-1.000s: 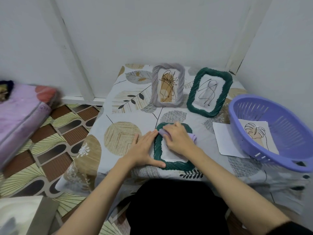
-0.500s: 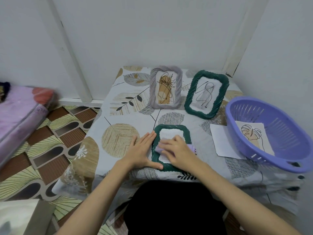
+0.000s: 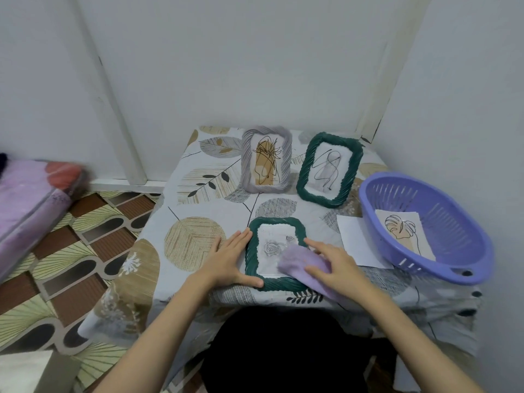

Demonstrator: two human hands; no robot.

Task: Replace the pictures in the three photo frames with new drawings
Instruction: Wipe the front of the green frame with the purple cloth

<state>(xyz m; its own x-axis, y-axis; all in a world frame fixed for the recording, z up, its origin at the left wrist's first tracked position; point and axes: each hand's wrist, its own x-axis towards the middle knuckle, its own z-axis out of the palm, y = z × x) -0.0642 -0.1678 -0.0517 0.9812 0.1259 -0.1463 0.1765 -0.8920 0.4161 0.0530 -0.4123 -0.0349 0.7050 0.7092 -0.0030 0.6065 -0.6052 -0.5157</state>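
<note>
Your left hand (image 3: pixel 230 258) lies flat with straight fingers against the left edge of the green frame (image 3: pixel 276 253) lying at the table's (image 3: pixel 198 211) near edge — thumb on its lower rim, holding nothing. Your right hand (image 3: pixel 336 262) presses a purple cloth (image 3: pixel 300 263) onto the frame's lower right corner, fingers fairly straight over it. A grey frame (image 3: pixel 266 163) and a second green frame (image 3: pixel 329 169) stand behind; the purple basket (image 3: pixel 425 222), right, holds a leaf drawing (image 3: pixel 402 231) — white paper (image 3: pixel 357 239) beside it.
</note>
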